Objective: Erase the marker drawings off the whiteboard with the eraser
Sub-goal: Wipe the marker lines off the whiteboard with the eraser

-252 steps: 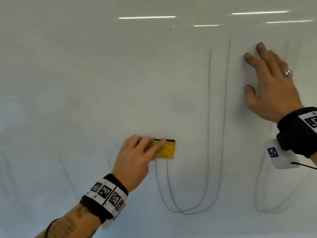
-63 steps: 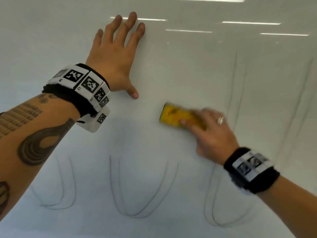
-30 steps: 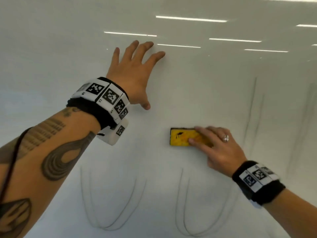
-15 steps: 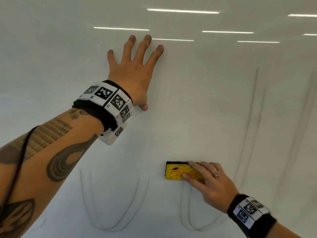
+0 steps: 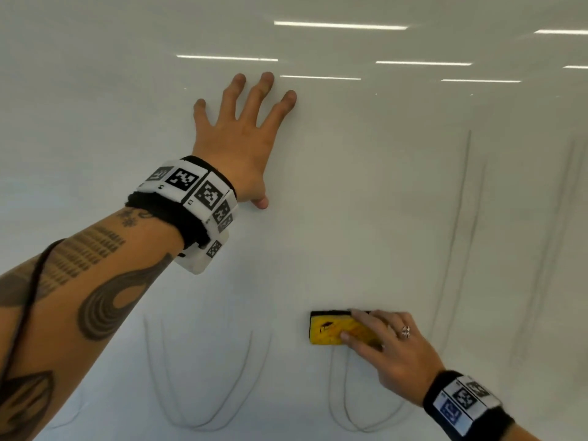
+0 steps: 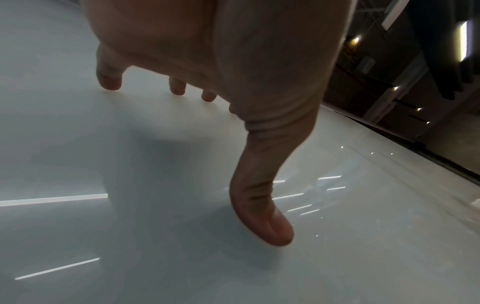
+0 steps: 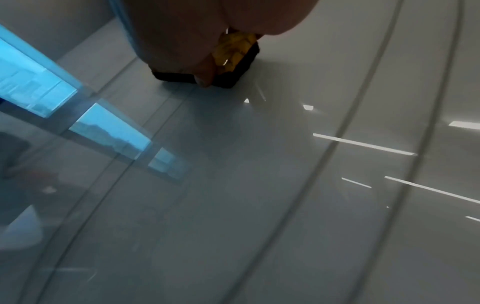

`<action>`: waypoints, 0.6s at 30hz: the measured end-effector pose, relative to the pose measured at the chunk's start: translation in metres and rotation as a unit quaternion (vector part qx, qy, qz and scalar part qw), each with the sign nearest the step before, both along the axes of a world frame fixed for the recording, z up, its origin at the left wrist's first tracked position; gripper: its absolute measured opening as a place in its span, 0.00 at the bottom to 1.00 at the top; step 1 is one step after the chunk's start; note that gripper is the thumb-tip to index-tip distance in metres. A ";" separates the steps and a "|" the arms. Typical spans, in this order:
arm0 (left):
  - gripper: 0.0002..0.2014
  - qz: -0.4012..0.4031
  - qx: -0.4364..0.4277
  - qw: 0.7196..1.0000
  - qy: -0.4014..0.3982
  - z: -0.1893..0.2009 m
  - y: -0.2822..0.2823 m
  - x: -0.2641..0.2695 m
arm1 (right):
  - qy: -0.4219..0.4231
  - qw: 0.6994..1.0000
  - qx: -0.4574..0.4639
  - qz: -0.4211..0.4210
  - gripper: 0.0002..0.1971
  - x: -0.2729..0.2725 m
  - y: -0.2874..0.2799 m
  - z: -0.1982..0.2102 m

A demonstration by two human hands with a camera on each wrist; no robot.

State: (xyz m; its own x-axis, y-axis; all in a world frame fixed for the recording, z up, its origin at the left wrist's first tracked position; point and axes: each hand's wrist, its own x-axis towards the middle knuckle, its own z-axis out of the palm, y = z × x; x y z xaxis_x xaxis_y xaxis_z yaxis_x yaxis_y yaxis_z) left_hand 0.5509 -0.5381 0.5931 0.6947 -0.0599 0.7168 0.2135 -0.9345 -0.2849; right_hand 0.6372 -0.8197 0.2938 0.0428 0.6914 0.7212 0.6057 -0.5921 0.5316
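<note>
The white whiteboard [image 5: 350, 202] fills the head view. My right hand [image 5: 366, 329] grips a yellow eraser [image 5: 327, 329] with a black felt side and presses it on the board, just above the top of a thin double U-shaped marker drawing [image 5: 346, 421]. In the right wrist view the eraser [image 7: 233, 53] lies felt-down under the right hand [image 7: 182, 30]. My left hand [image 5: 251, 144] lies flat on the board up and to the left, fingers spread. In the left wrist view its thumb [image 6: 262, 205] touches the surface.
Another double U drawing [image 5: 203, 421] sits low at centre left. Long, nearly vertical marker lines [image 5: 458, 224] run down the right side, with fainter ones [image 5: 553, 249] farther right. The board's edge [image 6: 389, 142] shows in the left wrist view, a dark room beyond.
My right hand has slid the eraser down the board over the last second, reaching the top of the U drawing. The left hand stays flat in place.
</note>
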 end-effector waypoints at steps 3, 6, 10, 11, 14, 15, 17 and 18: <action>0.81 0.004 -0.008 1.000 -0.005 0.000 -0.002 0.000 | -0.026 0.999 -0.041 0.018 0.21 0.004 -0.016 0.035; 0.81 0.016 -0.014 1.000 -0.005 -0.001 -0.009 0.000 | -0.031 0.996 0.081 -0.004 0.28 0.013 -0.028 0.110; 0.79 0.040 -0.013 0.999 -0.008 0.000 -0.017 -0.001 | -0.014 0.984 0.178 -0.004 0.28 0.011 -0.012 0.117; 0.77 0.043 -0.014 0.999 -0.011 0.002 -0.020 -0.002 | -0.011 0.990 0.138 0.003 0.28 0.008 -0.005 0.091; 0.69 0.031 -0.023 0.999 -0.031 0.008 -0.034 -0.007 | 0.005 1.000 -0.018 0.022 0.22 -0.003 -0.007 0.012; 0.67 0.019 -0.020 0.999 -0.041 0.011 -0.040 -0.008 | 0.009 0.999 -0.044 0.028 0.21 -0.003 -0.013 0.004; 0.66 -0.015 -0.009 0.998 -0.056 0.017 -0.055 -0.008 | -0.012 0.998 -0.038 0.039 0.21 0.006 -0.030 0.025; 0.67 -0.034 -0.002 0.998 -0.056 0.020 -0.064 -0.008 | -0.027 0.999 -0.011 0.036 0.22 0.012 -0.039 0.047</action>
